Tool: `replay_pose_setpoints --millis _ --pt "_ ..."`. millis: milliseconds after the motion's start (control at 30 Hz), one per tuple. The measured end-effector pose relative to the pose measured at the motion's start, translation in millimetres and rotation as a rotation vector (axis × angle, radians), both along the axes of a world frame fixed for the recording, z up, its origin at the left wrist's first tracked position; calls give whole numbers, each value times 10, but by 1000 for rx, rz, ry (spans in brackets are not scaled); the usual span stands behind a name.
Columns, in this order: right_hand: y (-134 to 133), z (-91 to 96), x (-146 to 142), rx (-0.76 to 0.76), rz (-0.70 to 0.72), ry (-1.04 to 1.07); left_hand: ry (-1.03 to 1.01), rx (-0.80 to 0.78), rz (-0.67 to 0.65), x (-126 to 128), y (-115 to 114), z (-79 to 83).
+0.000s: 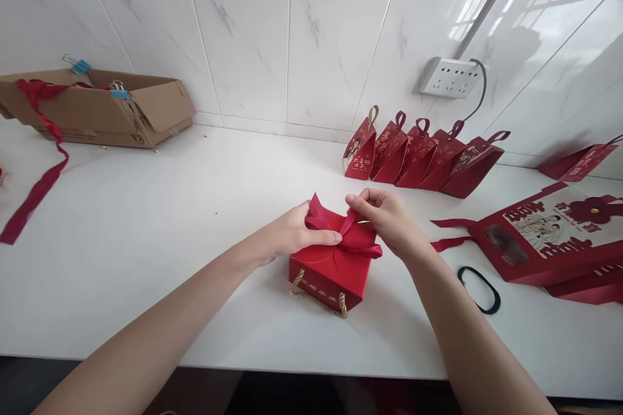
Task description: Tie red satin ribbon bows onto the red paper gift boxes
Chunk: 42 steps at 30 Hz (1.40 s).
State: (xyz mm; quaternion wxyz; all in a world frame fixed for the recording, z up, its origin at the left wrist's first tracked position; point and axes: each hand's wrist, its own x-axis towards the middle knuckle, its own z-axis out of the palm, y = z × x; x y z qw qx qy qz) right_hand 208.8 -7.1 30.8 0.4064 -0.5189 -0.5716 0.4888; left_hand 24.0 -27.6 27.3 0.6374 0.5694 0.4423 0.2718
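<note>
A red gift box [321, 266] with gold rope handles stands on the white table in front of me. Across its top runs a red ribbon [360, 249], looped into a bow at the middle. My left hand [292, 232] is closed on the ribbon from the left, its thumb pressed over the knot; its other fingers are partly hidden behind the loop. My right hand [389, 217] pinches a strand of the same ribbon between thumb and fingers above the box's right rear corner.
Several small red peaked boxes [389, 155] line the wall below a power socket [450, 78]. At right lie a printed red box [506, 240] and a black band [479, 290]. A cardboard box [107, 117] with binder clips sits at left, ribbon trailing out.
</note>
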Motion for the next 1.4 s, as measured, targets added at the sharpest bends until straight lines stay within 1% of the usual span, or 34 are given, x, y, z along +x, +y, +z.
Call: replay_pose_setpoints --millis 100,200,400,500,567,667,733,800,867,967,1033,1133,1267,1400 --pt "3 -17 5 -18 -12 13 11 -21 -3 -7 -1 9" --pt "6 -25 8 -52 12 9 26 -36 -7 -12 2 11" --pt "15 -28 45 -122 41 -4 5 33 -28 -4 3 -10" --pt "9 -10 47 -112 24 -13 -12 40 -62 -3 -17 13" --pt "-14 14 22 -78 24 -31 -9 46 -77 -7 -30 34" --pt "-71 50 -42 -38 123 -85 -31 49 -153 -10 -38 49" --pt "-107 64 -80 -65 206 -122 -64 34 -243 -5 -41 48" --pt "-130 64 -102 -104 256 -145 -87 15 -308 6 -46 41" --pt "-139 54 -107 -104 298 -135 -83 2 -321 15 -55 32" --pt "-140 40 -96 -50 332 -54 -70 5 -294 13 -66 22" --pt "-139 39 -82 -29 310 35 -63 27 -273 -2 -66 21" --pt "-126 40 -52 -54 238 121 -21 52 -230 -31 -48 31" --pt "-95 22 -21 -74 148 82 62 70 -160 -51 -15 47" --pt "-83 5 -40 -73 92 79 65 72 -143 -37 -16 49"
